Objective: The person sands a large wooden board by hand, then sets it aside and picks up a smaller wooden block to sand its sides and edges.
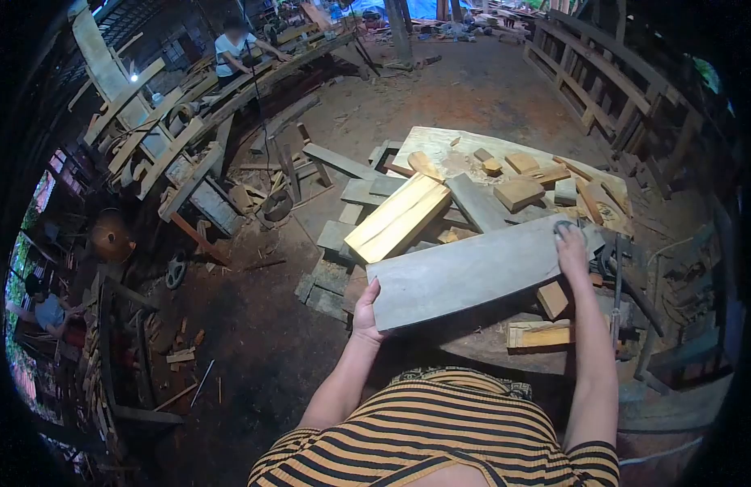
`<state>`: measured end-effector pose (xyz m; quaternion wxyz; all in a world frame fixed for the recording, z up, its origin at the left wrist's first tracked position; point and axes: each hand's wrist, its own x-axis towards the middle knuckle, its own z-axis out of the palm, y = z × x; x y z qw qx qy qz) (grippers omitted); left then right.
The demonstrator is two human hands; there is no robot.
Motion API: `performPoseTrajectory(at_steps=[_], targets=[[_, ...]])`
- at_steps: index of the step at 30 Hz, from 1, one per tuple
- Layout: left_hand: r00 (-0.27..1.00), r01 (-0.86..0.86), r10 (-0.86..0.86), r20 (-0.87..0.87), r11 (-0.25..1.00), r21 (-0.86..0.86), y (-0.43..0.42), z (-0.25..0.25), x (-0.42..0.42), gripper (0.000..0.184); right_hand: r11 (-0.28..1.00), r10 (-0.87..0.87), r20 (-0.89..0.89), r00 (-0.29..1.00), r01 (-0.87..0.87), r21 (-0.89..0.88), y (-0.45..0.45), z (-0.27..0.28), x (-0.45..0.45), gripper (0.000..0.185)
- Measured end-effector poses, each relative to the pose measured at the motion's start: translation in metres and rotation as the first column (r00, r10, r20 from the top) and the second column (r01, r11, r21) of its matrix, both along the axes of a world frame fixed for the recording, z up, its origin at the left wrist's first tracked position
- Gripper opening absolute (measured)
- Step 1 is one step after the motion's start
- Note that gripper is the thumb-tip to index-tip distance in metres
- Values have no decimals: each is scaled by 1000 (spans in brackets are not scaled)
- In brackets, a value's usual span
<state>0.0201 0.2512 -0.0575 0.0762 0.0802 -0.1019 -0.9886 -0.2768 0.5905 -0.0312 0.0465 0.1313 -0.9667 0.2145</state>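
A long grey wooden board point(473, 272) lies slantwise in front of me, above the wood on the work surface. My left hand point(365, 312) grips its left end, the thumb on the upper face and the other fingers out of sight beneath. At the board's far right end, my right hand point(572, 247) is closed over a small dark rounded object point(563, 225); its kind is hard to make out. Just beyond the board lies a pale yellow wood block point(400, 215), beside another grey board point(475, 203). A small wood block point(552, 299) shows under the near edge.
Offcuts, including a thick block point(518, 195), lie on a pale plywood sheet point(428, 144). A clamp-like metal bar point(617, 284) stands at the right. Stacked planks point(327, 272) lie left. Another person point(233, 53) works at a long bench; a second person point(51, 312) is far left.
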Motion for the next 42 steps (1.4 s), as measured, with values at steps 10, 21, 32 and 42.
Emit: performPoseTrajectory(at_steps=[10,21,32,42], targets=[[998,-9,14,61,997,-73,-1,2,-2,46,992,-84,14,996,82,96,-3,-2,-4,44],[987,-18,37,155,993,-118,-1,2,-2,46,951,259,-30,966,-260,-168,-83,4,41,28],[993,3,7,116,996,-85,-5,2,0,44,691,694,-118,711,-703,-168,-161,15,102,35],[989,-20,34,144,995,-95,-9,-2,-4,43,996,-74,-71,995,77,52,-14,-19,-53,39]])
